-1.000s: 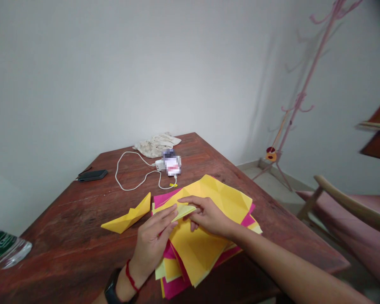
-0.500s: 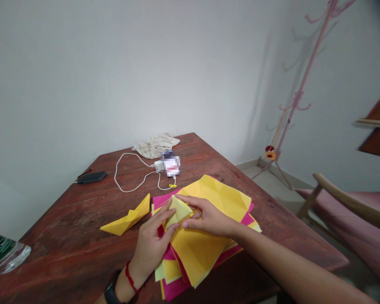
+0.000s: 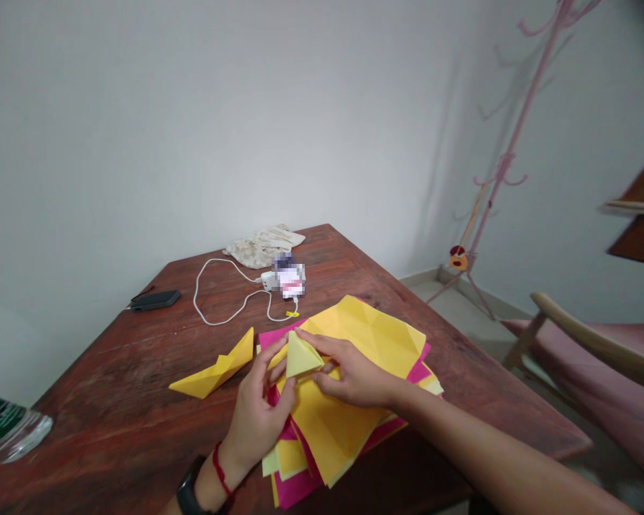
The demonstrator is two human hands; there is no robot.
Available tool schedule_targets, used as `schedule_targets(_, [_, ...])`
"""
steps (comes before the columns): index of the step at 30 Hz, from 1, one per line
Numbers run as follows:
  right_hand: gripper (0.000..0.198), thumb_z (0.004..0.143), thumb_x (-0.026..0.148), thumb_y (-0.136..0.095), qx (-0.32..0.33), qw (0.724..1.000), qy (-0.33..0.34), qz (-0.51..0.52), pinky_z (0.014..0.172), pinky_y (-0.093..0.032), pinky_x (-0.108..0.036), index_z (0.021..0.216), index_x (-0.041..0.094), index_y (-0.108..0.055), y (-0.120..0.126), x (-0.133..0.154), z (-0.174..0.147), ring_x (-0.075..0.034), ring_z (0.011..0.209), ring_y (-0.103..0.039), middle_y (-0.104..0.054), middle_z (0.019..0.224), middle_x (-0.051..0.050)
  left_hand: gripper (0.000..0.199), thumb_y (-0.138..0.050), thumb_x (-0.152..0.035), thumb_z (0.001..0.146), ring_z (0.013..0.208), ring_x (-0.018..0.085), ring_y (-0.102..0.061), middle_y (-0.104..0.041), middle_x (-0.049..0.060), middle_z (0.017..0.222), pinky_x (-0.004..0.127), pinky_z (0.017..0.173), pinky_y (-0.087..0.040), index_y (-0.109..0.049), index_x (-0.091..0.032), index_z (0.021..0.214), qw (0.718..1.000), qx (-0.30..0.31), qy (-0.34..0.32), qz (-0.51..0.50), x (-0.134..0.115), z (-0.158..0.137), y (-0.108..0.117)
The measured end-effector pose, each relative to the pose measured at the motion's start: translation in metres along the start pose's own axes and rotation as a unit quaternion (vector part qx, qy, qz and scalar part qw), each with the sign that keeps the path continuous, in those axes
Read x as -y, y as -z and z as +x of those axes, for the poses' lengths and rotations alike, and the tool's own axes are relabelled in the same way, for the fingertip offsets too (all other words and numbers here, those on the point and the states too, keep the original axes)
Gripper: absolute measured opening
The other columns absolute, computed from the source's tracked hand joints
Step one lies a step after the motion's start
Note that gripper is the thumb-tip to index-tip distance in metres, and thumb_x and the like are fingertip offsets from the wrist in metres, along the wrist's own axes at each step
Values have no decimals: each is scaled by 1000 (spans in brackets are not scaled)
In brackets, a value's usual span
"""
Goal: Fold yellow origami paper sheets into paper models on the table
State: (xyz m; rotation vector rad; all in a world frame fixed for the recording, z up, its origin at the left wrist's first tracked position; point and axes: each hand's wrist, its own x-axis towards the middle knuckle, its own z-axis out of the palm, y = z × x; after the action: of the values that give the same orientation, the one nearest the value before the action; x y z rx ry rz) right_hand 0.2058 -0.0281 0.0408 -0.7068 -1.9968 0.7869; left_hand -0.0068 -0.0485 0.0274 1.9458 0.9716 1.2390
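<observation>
A small pale yellow piece of folded paper (image 3: 302, 356), triangular in outline, is held between both hands above a loose pile of yellow and magenta paper sheets (image 3: 338, 429). My left hand (image 3: 262, 393) grips its left side, with the thumb low and the fingers along the upper edge. From the right, my right hand (image 3: 346, 365) pinches the other side, index finger near the top and thumb below. Left of the pile lies a yellow paper boat (image 3: 217, 368), touched by neither hand.
On the wooden table (image 3: 139, 400) lie a charging phone (image 3: 291, 279), its white cable (image 3: 230, 318), a black power bank (image 3: 155, 300) and a pale cloth (image 3: 262, 247). A bottle (image 3: 11, 429) lies at the left edge. A wooden-armed chair (image 3: 584, 379) and pink coat rack (image 3: 507, 164) stand right.
The folded paper has turned and opened a little between my fingers, showing a smoother triangular face. My left fingers have shifted back along its edge.
</observation>
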Motion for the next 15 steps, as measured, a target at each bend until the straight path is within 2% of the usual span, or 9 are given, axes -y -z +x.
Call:
schedule_targets(3, [80, 78, 3, -52, 2, 1000, 16, -18, 105, -48, -44, 153, 28, -39, -2, -2, 0, -26, 122, -62, -58, 144, -8, 45, -51, -21, 95, 130, 25, -58, -56, 14, 143, 36, 104, -53, -47, -21, 141, 999, -33, -11, 42, -3, 1, 2])
schedule_targets(7, [60, 85, 4, -47, -50, 998, 32, -2, 107, -48, -44, 138, 30, -60, -2, -8, 2, -24, 123, -62, -66, 135, -5, 42, -52, -19, 92, 123, 24, -62, -64, 10, 134, 35, 103, -53, -57, -22, 134, 998, -40, -2, 53, -3, 2, 5])
schedule_targets(11, [43, 90, 10, -47, -70, 996, -3, 55, 92, -56, -39, 116, 30, -75, 5, -11, 4, -22, 109, -68, -73, 117, -4, 43, -53, -19, 89, 104, 21, -71, -69, 10, 128, 30, 87, -60, -60, -21, 131, 999, 18, 42, -8, -3, 3, 7])
schedule_targets(13, [39, 91, 12, -47, -65, 994, -28, 83, 89, -56, -38, 111, 28, -77, 10, -11, 4, -22, 106, -68, -74, 115, -5, 44, -53, -21, 90, 102, 22, -72, -70, 11, 126, 31, 86, -60, -59, -19, 133, 995, 54, 52, -58, -5, 5, 9])
schedule_targets(15, [34, 90, 16, -50, -62, 992, -39, 100, 90, -55, -40, 107, 26, -78, 13, -9, 4, -24, 107, -67, -73, 115, -7, 43, -52, -24, 91, 108, 24, -71, -70, 12, 126, 34, 90, -58, -59, -18, 134, 991, 73, 48, -98, -7, 6, 11])
